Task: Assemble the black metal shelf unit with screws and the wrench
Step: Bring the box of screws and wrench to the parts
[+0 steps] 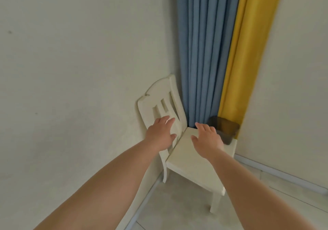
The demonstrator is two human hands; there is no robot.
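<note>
No shelf part, screw or wrench shows in the head view. Both my arms stretch forward over a cream wooden chair (191, 160) that stands in the room's corner. My left hand (160, 132) is in front of the chair's slatted backrest with straight, spread fingers and holds nothing. My right hand (206, 139) hovers over the seat, fingers also straight and empty. Whether either hand touches the chair I cannot tell.
A dark, see-through bin (224, 129) sits at the seat's far right corner, blurred. Behind the chair hang a blue curtain (204, 52) and a yellow curtain (248, 52). White walls close in on the left and right. Pale floor tiles (177, 208) lie below.
</note>
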